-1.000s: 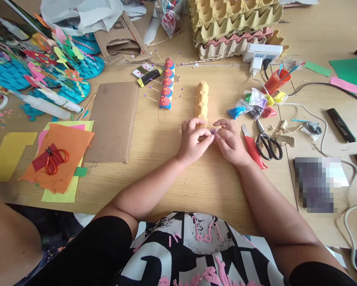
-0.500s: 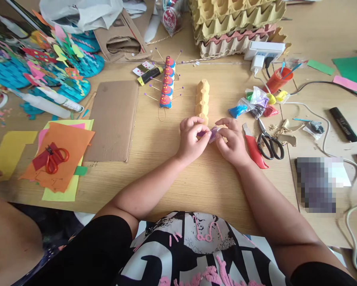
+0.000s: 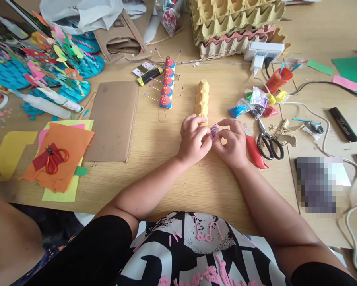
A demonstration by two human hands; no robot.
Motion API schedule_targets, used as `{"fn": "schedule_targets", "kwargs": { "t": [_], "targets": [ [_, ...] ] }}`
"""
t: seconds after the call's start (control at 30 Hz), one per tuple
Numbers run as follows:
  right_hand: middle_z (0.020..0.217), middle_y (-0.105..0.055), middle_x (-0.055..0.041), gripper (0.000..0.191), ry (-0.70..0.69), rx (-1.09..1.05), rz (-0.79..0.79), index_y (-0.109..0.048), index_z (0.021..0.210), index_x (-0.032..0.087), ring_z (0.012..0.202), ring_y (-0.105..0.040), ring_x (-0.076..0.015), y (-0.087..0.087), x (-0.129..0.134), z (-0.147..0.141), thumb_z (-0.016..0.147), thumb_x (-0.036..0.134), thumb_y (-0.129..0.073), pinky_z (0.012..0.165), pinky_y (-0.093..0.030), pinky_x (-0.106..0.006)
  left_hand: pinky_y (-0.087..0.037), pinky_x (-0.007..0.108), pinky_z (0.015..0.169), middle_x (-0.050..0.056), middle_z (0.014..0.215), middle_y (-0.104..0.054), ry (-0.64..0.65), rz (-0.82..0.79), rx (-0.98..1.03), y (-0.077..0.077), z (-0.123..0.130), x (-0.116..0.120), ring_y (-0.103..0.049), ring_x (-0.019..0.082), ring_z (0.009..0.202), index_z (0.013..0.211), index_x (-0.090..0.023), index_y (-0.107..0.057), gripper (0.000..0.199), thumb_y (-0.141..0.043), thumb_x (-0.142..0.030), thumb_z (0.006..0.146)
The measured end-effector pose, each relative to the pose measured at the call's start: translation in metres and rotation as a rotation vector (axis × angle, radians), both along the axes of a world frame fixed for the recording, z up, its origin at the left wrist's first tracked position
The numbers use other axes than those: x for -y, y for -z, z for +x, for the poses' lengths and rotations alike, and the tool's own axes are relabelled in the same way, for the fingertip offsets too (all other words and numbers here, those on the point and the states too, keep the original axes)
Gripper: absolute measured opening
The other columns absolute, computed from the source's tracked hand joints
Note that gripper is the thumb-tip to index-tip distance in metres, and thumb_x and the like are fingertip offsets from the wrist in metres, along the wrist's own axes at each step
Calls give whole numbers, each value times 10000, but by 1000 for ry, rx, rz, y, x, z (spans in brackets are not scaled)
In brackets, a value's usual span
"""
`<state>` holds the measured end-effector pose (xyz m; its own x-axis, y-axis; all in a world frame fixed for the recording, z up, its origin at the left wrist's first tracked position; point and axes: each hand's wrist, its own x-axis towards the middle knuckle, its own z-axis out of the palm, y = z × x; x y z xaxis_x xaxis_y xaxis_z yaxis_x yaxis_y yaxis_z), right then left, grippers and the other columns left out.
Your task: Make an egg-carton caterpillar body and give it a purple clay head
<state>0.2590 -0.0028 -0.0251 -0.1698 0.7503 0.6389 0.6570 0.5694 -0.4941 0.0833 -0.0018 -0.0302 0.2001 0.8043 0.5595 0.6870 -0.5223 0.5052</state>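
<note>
Between my two hands is a small purple plastic packet, mostly covered by fingers. My left hand pinches its left side, and my right hand pinches the right side with thumb and forefinger. Just beyond my left fingers lies a yellowish strip of egg-carton cups, its near end partly hidden. Further left stands a finished-looking caterpillar of red and blue painted cups with purple-tipped sticks. A red-handled box cutter and black-handled scissors rest right of my right hand.
Small bags of coloured clay lie near an orange cup. Stacked egg trays and a power strip stand behind. To the left are a cardboard sheet, coloured paper with red scissors, and another person's arm.
My hands have drawn closer together around the purple packet, the right one shifting slightly left. Less of the packet shows now. The other things stay where they were.
</note>
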Motion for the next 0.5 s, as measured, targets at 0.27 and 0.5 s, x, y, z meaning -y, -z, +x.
{"fn": "schedule_targets", "kwargs": {
  "t": [0.27,0.5],
  "targets": [
    [1229,-741,-123,74,-46,-19,-83,-669,947,244,1114,-687,-320,-6,3,4,982,291,-623,993,-534,-541,-417,502,1247,91,1283,-655,-31,-47,86,1,-1,-3,-512,284,1370,819,-232,-596,184,-630,-277,995],
    [1251,-746,-160,497,-191,145,-207,-637,1387,207,1249,-660,-388,3,-10,14,967,456,-728,1086,-512,-584,-450,474,1216,89,1295,-661,-65,-115,205,8,-4,-9,-559,274,1348,841,-247,-637,152,-632,-229,991]
  ]
}}
